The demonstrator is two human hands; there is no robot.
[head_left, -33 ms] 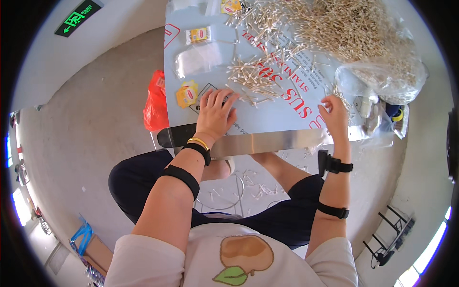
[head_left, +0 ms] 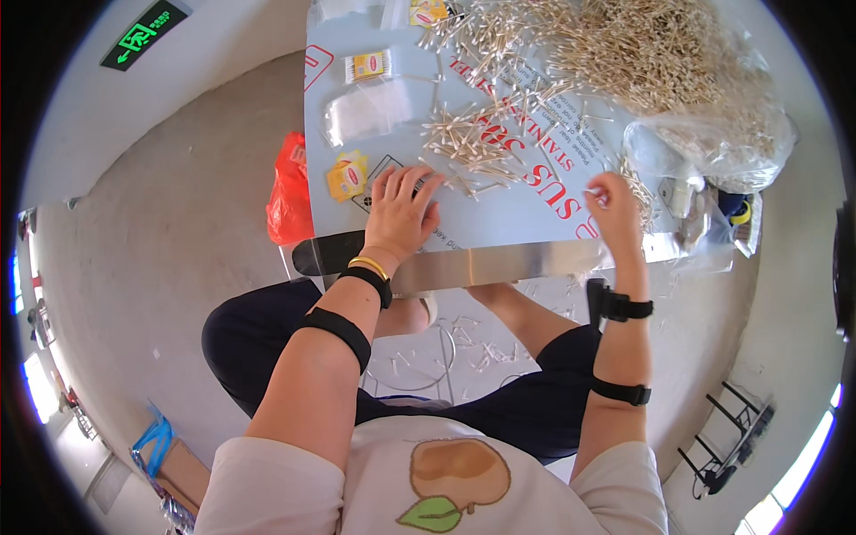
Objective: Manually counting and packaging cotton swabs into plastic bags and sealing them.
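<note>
My left hand (head_left: 403, 207) lies on the blue-grey film of the table (head_left: 553, 214) near its front edge, fingers spread and holding nothing. Beside it are yellow paper labels (head_left: 346, 176). My right hand (head_left: 617, 212) is raised over the table's right side, its fingers curled in a pinch. A small whitish spot shows at the fingertips, too small to name. Cotton swabs (head_left: 635, 192) lie just right of that hand. Between my hands and farther off is a loose scatter of cotton swabs (head_left: 473, 147).
A big heap of swabs (head_left: 642, 53) spills from a clear plastic bag (head_left: 713, 147) at the far right. Clear sachets (head_left: 366, 111) and a filled swab packet (head_left: 367, 66) lie on the left. A red bag (head_left: 289, 192) hangs at the table's left edge. Fallen swabs (head_left: 486, 343) litter the floor.
My right hand has shifted slightly left, and its fingers have curled closer together. My left hand stays in place.
</note>
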